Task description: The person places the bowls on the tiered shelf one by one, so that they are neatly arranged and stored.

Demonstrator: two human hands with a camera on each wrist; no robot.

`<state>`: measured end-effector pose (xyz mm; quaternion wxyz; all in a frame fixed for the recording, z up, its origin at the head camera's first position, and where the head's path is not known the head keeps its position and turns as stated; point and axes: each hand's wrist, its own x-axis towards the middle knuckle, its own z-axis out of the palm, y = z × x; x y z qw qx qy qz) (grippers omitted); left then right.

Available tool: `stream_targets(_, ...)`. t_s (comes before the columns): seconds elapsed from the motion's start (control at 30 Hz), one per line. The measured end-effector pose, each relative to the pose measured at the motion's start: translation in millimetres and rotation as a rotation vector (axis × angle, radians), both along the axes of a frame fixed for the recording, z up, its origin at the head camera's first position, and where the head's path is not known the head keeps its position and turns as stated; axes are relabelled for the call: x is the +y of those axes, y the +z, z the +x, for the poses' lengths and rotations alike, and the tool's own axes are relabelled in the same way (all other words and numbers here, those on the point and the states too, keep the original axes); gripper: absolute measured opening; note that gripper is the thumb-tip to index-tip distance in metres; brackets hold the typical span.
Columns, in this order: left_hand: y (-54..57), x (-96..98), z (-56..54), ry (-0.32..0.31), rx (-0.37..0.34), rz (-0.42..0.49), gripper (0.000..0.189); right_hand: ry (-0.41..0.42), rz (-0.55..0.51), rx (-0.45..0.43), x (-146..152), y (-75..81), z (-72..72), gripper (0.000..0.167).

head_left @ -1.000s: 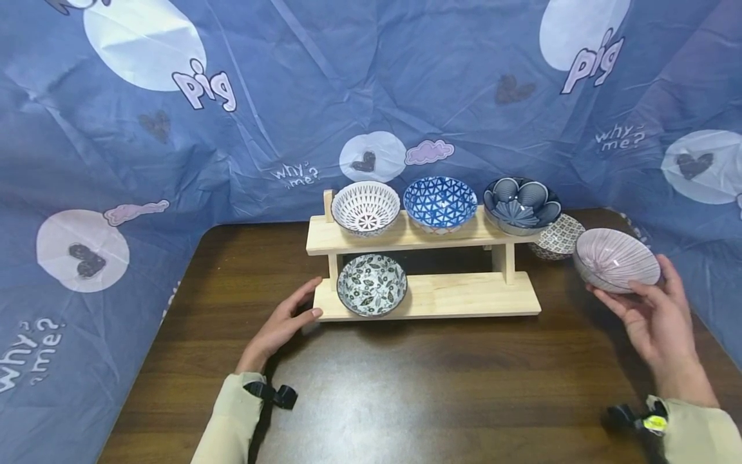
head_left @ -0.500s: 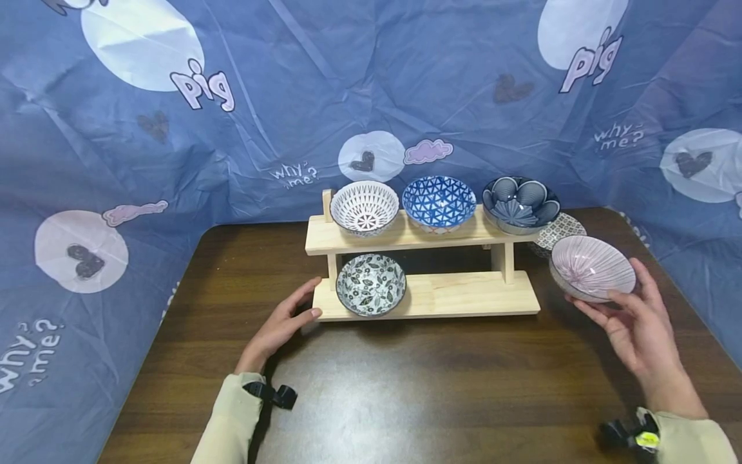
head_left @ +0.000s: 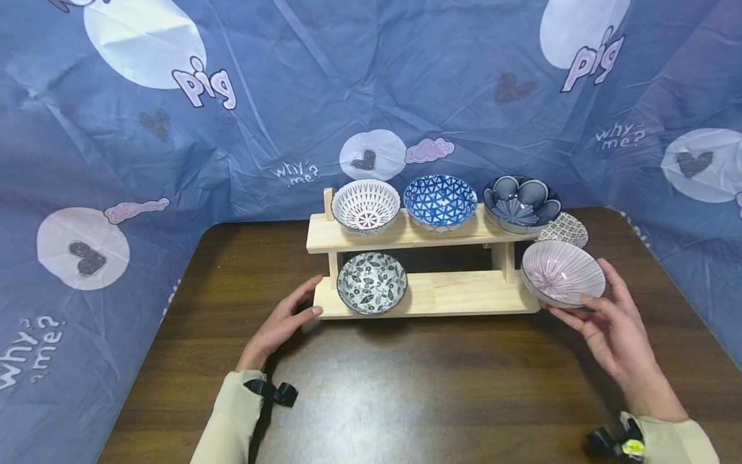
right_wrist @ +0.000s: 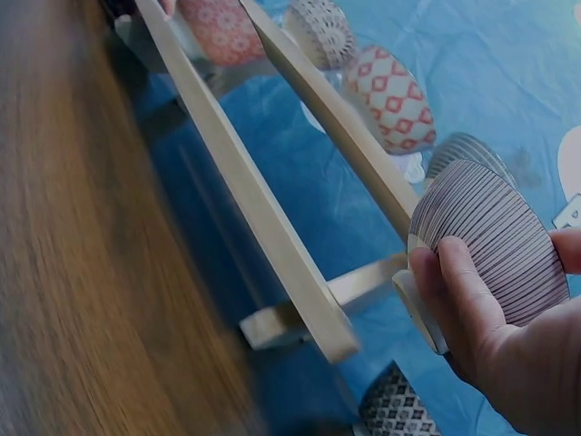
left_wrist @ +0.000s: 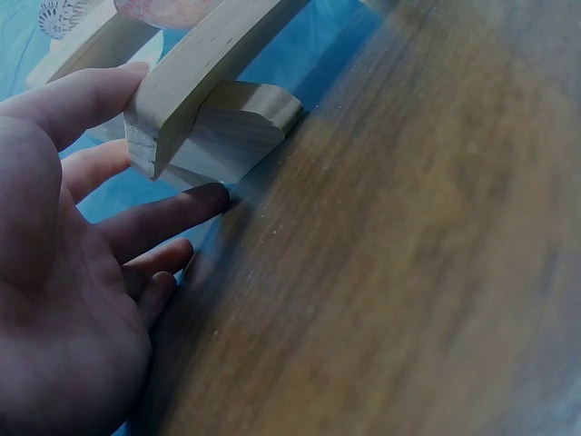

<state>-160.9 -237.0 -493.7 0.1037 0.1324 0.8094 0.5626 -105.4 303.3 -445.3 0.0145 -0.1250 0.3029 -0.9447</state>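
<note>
My right hand (head_left: 620,338) holds a pink-and-white striped bowl (head_left: 562,274) by its right side, just off the right end of a two-tier wooden rack (head_left: 464,296). In the right wrist view, fingers grip the bowl's striped outside (right_wrist: 495,236) near its foot. My left hand (head_left: 281,328) holds the left end of the lower shelf, thumb at the front corner. The left wrist view shows thumb and index finger against the board's end (left_wrist: 150,136). A leaf-patterned bowl (head_left: 372,283) sits on the lower shelf's left part.
On the upper shelf stand a white-and-black bowl (head_left: 366,206), a blue triangle-patterned bowl (head_left: 440,201) and a dark blue petal bowl (head_left: 522,203). Behind the striped bowl, a small-patterned bowl (head_left: 565,230) is partly hidden. Printed blue cloth (head_left: 261,129) encloses the brown table (head_left: 406,386).
My right hand has carried the striped bowl leftward and slightly down, to the lower shelf's right end, where it now overlaps that end in view. The left hand and rack have stayed put.
</note>
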Motion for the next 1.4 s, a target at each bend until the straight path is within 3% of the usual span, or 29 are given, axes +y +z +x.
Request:
stream_targets(0.67,-0.4,0.5,-1.4,0.003,-0.013,-0.009,0.064,0.081,0.182,-0.051,-48.6,6.2,-5.9,0.066)
stream_targets(0.9,0.2,0.4,-0.2,0.004,-0.011,-0.008,0.064,0.096,0.29,-0.076,-67.8,7.7,-9.2,0.066)
stream_targets(1.4,1.1,0.8,-0.1,0.006,-0.007,-0.014,0.064,0.149,0.339,-0.094,-97.8,5.4,-17.0,0.069)
